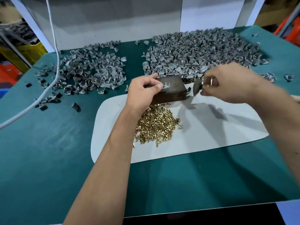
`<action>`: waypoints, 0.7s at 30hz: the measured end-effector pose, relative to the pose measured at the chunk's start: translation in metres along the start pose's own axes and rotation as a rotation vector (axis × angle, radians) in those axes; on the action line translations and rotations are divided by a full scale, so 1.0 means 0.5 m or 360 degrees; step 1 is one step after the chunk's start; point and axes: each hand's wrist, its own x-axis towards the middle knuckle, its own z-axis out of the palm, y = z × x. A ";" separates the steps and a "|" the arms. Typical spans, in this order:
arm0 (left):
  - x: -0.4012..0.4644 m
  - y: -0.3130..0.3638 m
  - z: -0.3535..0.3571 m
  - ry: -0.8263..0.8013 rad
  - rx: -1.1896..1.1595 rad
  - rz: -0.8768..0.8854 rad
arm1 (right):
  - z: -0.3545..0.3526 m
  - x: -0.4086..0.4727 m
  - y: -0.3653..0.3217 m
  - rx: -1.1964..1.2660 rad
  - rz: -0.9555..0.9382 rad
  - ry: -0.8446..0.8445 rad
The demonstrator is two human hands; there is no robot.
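Dark block (pixel 168 91) stands at the far edge of the white mat (pixel 211 132), near the middle of the bench (pixel 48 151). The left hand (pixel 142 90) grips it from the left side. The fingers curl over its top and the thumb presses across its near upper edge, just beside a small pale fitting (pixel 166 86) on the top face.

The right hand (pixel 227 82) is held above the mat's far edge, just right of the block and apart from it. It is blurred, with its fingers bunched together. They pinch a grey part (pixel 197 86), which hangs down toward the block's right end. A thin brass pin (pixel 211 81) stands up between the same fingers. I cannot tell whether the part touches the block.

On the mat just in front of the block, partly under the left wrist, lies a loose heap of brass rivets (pixel 155 125). A few stray ones lie at its near edge.

Beyond the mat, toward the far edge of the bench, grey parts lie in two heaps:
- The left heap (pixel 90 70) spreads toward the far left corner, and single pieces lie scattered on the green surface around it.
- The right heap (pixel 203 51) is larger and reaches toward the far right corner, with its near edge just behind the block and the right hand.

A white cable (pixel 53 62) comes down from above over the left heap and runs off the left edge of the bench. A white board (pixel 113 21) stands upright along the far edge.
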 end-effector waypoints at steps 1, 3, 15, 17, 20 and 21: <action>-0.001 0.001 0.000 -0.0015 -0.0003 0.0002 | 0.011 -0.004 0.002 -0.0047 0.0027 -0.0033; -0.002 0.002 0.001 -0.0038 -0.0007 0.0009 | 0.032 -0.011 0.001 -0.0094 0.0067 -0.0075; -0.002 0.003 -0.002 -0.0054 -0.0004 0.0064 | 0.023 0.031 -0.091 0.0301 -0.0406 0.0222; -0.002 0.006 -0.004 -0.0059 0.0000 0.0063 | 0.027 0.041 -0.111 0.0197 -0.0578 0.0206; 0.001 0.008 -0.009 -0.0011 -0.0031 0.0067 | 0.031 0.053 -0.115 0.0061 -0.0716 0.0298; 0.001 0.009 -0.009 0.0021 -0.0040 0.0075 | 0.033 0.053 -0.116 0.0065 -0.0746 0.0322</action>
